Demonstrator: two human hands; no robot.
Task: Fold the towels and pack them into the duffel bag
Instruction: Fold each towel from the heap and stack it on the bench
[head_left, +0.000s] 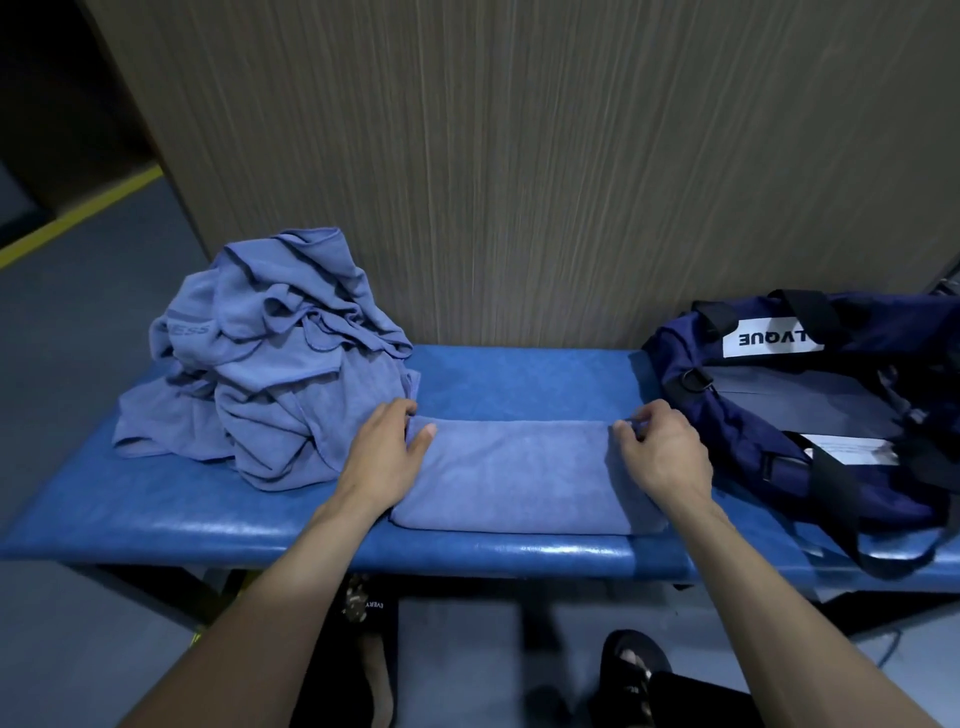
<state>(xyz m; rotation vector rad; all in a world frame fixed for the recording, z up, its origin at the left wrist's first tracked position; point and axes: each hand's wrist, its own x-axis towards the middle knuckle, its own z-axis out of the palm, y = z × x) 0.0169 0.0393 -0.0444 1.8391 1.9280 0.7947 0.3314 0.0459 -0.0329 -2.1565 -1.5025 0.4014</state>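
A folded blue towel (519, 475) lies flat on the blue padded bench (182, 519), near its front edge. My left hand (387, 457) grips the towel's far left corner, thumb on top and fingers behind the edge. My right hand (662, 452) pinches the far right corner with curled fingers. A heap of crumpled blue towels (275, 364) sits on the bench to the left, touching my left hand's side. The navy duffel bag (831, 415) lies open on the bench at the right, close to my right hand.
A wood-grain wall (519, 156) rises right behind the bench. Grey floor with a yellow line (78, 218) runs at the left. Below the bench's front edge are my sandalled feet (631, 670) and dark footwear.
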